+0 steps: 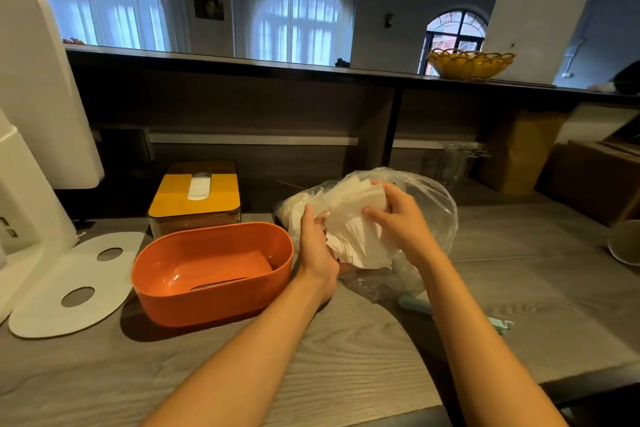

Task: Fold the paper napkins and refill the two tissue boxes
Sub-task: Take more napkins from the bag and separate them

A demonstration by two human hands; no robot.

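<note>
A: Largest element?
B: The grey wood-grain table (pixel 346 374), on which everything near the hands lies.

A: Next in size?
B: The white oval lid (pixel 69 288) with two holes, flat on the table well to the left of the left hand, beside a white appliance (pixel 31 149).

A: And the containers?
B: The orange tissue box (pixel 211 274), open-topped, its rim just beside the left hand's wrist on the left. Beyond it, farther from the hands, the yellow-lidded tissue box (pixel 195 198), closed, with a white tissue showing in its slot.

A: What lies under the hands?
B: A clear plastic bag (pixel 429 211), crumpled, spreading behind and to the right of both hands; more white paper shows inside it.

A: Where are the task's napkins?
B: The stack of paper napkins (pixel 353 229) is held between the two hands above the bag, its edges fanned and uneven.

A: State of each hand?
B: Left hand (pixel 317 246): grasping the stack from its left side, thumb up along its edge. Right hand (pixel 398 218): fingers curled over the top and right side of the stack, grasping it.

A: Smallest item?
B: A light-blue clip-like object (pixel 498 324), partly hidden beneath the right forearm, below the bag.
</note>
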